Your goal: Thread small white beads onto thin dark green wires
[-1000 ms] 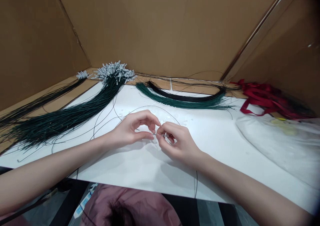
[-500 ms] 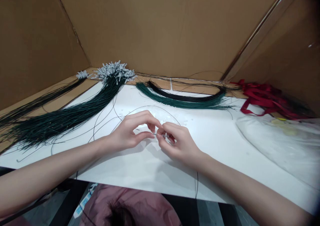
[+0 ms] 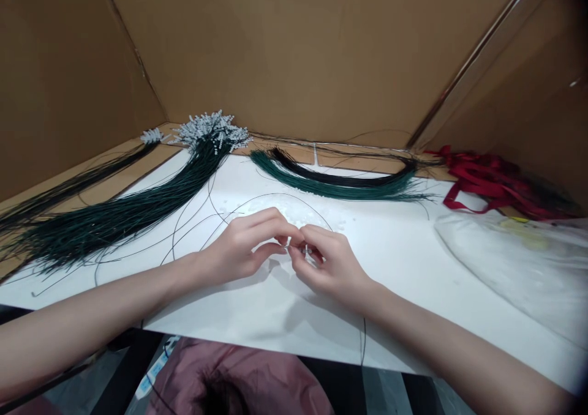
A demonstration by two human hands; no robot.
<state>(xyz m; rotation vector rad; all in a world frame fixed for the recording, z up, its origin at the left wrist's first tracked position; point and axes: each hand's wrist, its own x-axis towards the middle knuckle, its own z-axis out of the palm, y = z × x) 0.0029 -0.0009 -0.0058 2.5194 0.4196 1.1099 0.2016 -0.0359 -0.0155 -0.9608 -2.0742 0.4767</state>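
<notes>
In the head view, the right hand (image 3: 333, 259) is closed in a narrow pinch on a small thin piece (image 3: 306, 251), which sits between the two hands just above the white desk (image 3: 427, 274). The left hand (image 3: 245, 246) meets it from the other side, thumb and fingers curled narrow; whether they grip the piece's end, I cannot tell. Loose white beads (image 3: 294, 207) lie just beyond the fingers, and a dark strand (image 3: 271, 194) arcs over them. The piece looks slight enough to slip if the right pinch slackens, and anything dropped could get lost among the beads. A wrist sweeping outward might snag the strand, or drag the green bundle (image 3: 133, 225) lying near the left forearm
</notes>
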